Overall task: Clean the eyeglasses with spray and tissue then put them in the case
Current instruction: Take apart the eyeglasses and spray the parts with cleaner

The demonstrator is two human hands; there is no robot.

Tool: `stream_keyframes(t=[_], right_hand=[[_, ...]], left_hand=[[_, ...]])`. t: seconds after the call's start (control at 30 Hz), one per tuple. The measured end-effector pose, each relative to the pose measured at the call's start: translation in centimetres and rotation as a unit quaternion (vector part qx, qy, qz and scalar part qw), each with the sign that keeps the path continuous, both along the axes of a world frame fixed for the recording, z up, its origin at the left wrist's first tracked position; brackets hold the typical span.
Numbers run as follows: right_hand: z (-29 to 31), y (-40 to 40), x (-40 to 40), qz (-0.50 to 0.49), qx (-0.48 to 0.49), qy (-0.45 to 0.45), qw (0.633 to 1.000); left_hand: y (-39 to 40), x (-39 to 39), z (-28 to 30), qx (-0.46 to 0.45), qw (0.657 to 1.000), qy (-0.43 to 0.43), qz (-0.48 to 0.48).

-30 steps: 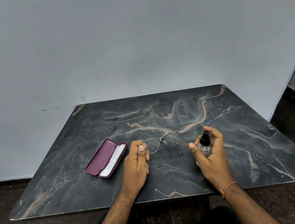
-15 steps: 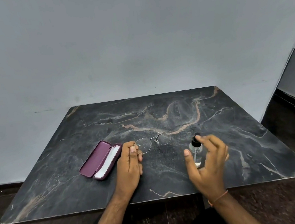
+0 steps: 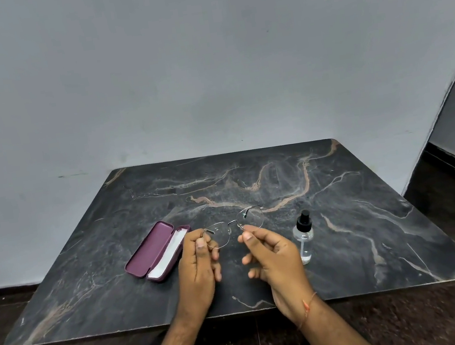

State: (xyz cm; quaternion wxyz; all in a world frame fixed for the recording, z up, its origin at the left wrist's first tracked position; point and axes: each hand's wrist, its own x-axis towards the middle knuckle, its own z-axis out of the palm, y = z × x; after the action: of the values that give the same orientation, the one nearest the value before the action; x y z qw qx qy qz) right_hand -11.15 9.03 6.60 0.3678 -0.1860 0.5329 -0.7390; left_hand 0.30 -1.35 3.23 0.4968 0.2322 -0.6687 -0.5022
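Note:
Thin metal-framed eyeglasses (image 3: 235,225) are held above the dark marble table (image 3: 359,227). My left hand (image 3: 197,267) pinches the frame at its left lens. My right hand (image 3: 273,256) pinches the lower rim of the right lens with thumb and forefinger. A small clear spray bottle (image 3: 304,237) with a black cap stands upright on the table just right of my right hand, apart from it. A maroon eyeglass case (image 3: 153,254) lies open to the left of my left hand, with a white tissue (image 3: 169,253) in its nearer half.
The table's back edge meets a grey wall (image 3: 206,73). Its front edge (image 3: 97,334) runs just above my forearms. Dark floor (image 3: 452,199) shows to the right and below the table.
My right hand let go of the spray bottle, which now stands on the table, and moved left to take the glasses' right lens rim. My left hand kept its hold.

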Motion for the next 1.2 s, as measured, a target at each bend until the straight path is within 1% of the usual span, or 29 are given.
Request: stream_keyframes(t=[0.1, 0.2, 0.3, 0.4, 0.5, 0.8, 0.87, 0.93, 1.0, 1.07, 1.2], right_hand=[[0.9, -0.4, 0.1, -0.003, -0.015, -0.003, 1.000], [1.5, -0.7, 0.2, -0.015, -0.024, 0.019, 0.999], [2.2, -0.5, 0.1, -0.018, -0.033, 0.058, 0.998], [2.9, -0.3, 0.1, -0.017, -0.035, 0.116, 0.993], [3.4, -0.1, 0.2, -0.013, -0.039, 0.145, 0.989], [4.4, 0.7, -0.8, -0.029, -0.025, 0.182, 0.983], [4.7, 0.7, -1.1, -0.032, -0.024, 0.175, 0.984], [5.0, 0.7, -1.5, -0.022, -0.029, 0.159, 0.987], [5.3, 0.6, -1.7, -0.024, -0.033, 0.163, 0.986], [5.6, 0.6, -2.0, -0.041, -0.041, 0.206, 0.977], [6.2, 0.7, -2.8, -0.041, -0.043, 0.348, 0.936]], left_hand=[[0.4, 0.1, 0.1, 0.003, 1.000, -0.006, -0.015], [0.8, 0.2, 0.3, 0.004, 1.000, -0.008, -0.019], [1.1, 0.1, 0.8, 0.004, 1.000, -0.006, -0.018], [1.2, 0.1, 1.5, 0.034, 0.999, 0.018, -0.007], [1.3, 0.1, 2.5, 0.063, 0.997, 0.043, -0.003], [1.3, 0.7, 4.1, 0.156, 0.976, 0.144, -0.038], [1.2, 0.9, 4.3, 0.163, 0.974, 0.149, -0.048], [1.1, 1.1, 4.5, 0.167, 0.974, 0.141, -0.058], [1.2, 1.3, 4.4, 0.170, 0.975, 0.127, -0.069], [1.2, 1.5, 4.3, 0.169, 0.976, 0.115, -0.081], [1.3, 1.7, 4.3, 0.166, 0.976, 0.100, -0.104]])
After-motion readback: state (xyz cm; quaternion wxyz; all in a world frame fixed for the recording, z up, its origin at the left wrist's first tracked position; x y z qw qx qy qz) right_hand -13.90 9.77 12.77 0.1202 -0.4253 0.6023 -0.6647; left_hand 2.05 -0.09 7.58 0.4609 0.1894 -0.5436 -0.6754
